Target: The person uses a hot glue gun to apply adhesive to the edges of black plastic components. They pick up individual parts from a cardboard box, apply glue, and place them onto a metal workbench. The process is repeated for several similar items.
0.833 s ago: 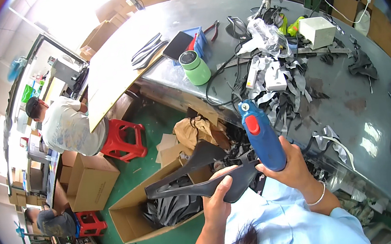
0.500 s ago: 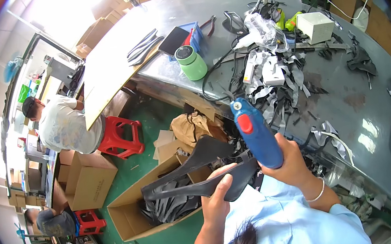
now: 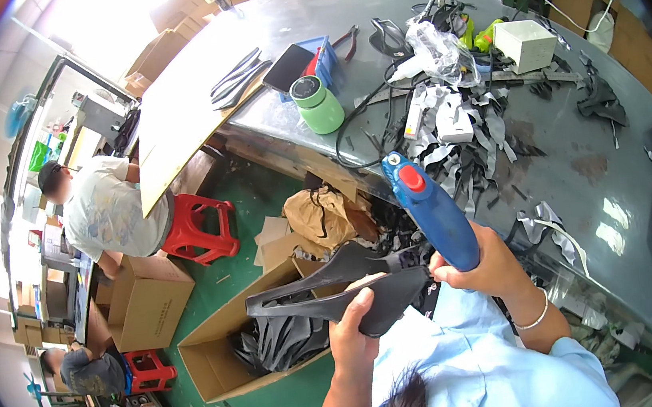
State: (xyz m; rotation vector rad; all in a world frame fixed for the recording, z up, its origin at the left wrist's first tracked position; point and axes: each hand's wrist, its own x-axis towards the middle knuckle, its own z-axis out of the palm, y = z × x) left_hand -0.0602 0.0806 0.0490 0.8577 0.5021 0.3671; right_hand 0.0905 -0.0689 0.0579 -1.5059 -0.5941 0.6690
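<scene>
A black moulded plastic bicycle saddle (image 3: 344, 294) is clamped in the left hand (image 3: 354, 330), a blue handheld power tool with a red button (image 3: 431, 209) is gripped tight by the right hand (image 3: 487, 263), both held just off the grey metal table (image 3: 620, 170) edge.

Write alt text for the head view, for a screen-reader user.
A person's left hand holds a black moulded bicycle saddle shell while the right hand grips a blue handheld power tool with a red button against its rear end. Beyond lie a grey metal workbench strewn with scraps and an open cardboard box on the green floor.
</scene>
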